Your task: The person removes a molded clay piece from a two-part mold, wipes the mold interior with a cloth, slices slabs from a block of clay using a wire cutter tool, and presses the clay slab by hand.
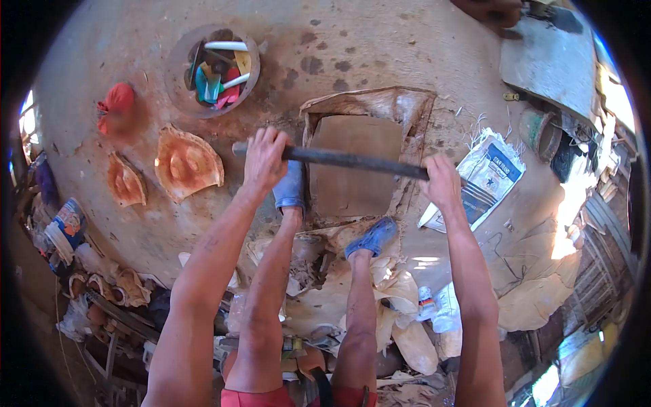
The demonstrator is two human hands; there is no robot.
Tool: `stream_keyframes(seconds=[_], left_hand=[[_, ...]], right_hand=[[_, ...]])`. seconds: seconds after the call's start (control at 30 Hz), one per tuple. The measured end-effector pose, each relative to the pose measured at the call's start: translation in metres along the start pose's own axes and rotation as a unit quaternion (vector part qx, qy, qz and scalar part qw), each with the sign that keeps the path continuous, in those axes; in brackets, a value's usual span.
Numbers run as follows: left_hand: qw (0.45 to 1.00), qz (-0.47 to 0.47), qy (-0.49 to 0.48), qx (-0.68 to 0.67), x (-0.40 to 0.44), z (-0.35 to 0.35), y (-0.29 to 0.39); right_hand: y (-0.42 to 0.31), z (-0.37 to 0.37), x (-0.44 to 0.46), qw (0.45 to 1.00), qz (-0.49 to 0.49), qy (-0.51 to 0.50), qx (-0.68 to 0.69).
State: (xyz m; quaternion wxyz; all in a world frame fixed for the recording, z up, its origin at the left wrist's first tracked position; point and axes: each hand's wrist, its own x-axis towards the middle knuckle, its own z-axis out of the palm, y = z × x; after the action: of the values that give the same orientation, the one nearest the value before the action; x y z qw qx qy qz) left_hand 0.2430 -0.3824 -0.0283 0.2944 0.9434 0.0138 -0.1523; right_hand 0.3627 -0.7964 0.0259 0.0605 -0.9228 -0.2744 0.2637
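A long dark bar point(352, 161), perhaps a pipe, is held crosswise in front of me. My left hand point(266, 157) wraps round it near its left end. Towards its other end, my right hand point(442, 180) is closed on it too. Beneath the bar lies a flat, smooth brown slab point(354, 186), which looks like clay. It rests on a wrinkled, stained sheet point(415, 112) whose edges show around it. From this angle I cannot tell whether the bar touches the slab. My feet in blue clogs point(373, 237) stand at the slab's near side and left edge.
Left of the slab are two reddish hollow moulds point(188, 163), a red bundle point(119, 102) and a round tub point(178, 85) of tools and scraps. A printed sack point(494, 173) lies to the right, near a bucket point(540, 132). Clutter surrounds my legs.
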Motion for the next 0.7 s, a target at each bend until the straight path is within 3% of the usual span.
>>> stream_keyframes(seconds=[0.07,0.13,0.27,0.4,0.47,0.7], left_hand=[[0.998,-0.040,0.013,0.038,0.013,0.019,-0.022],[0.998,-0.054,-0.002,0.033,0.021,0.026,-0.032],[0.996,-0.073,0.001,0.040,0.031,0.029,-0.044],[0.994,-0.092,0.009,0.052,0.034,0.021,-0.052],[0.995,-0.092,0.016,0.047,0.031,0.026,-0.062],[0.993,-0.107,0.003,0.055,0.012,0.031,-0.092]], right_hand=[[0.008,0.014,0.026,1.000,-0.013,0.012,-0.023],[0.014,0.021,0.048,0.998,0.048,0.004,-0.043],[0.017,0.034,0.079,0.994,0.077,-0.018,-0.072],[0.015,0.041,0.097,0.997,0.038,-0.005,-0.061],[0.006,0.042,0.110,0.993,0.062,-0.070,-0.076],[-0.009,0.054,0.132,0.992,0.029,-0.094,-0.081]])
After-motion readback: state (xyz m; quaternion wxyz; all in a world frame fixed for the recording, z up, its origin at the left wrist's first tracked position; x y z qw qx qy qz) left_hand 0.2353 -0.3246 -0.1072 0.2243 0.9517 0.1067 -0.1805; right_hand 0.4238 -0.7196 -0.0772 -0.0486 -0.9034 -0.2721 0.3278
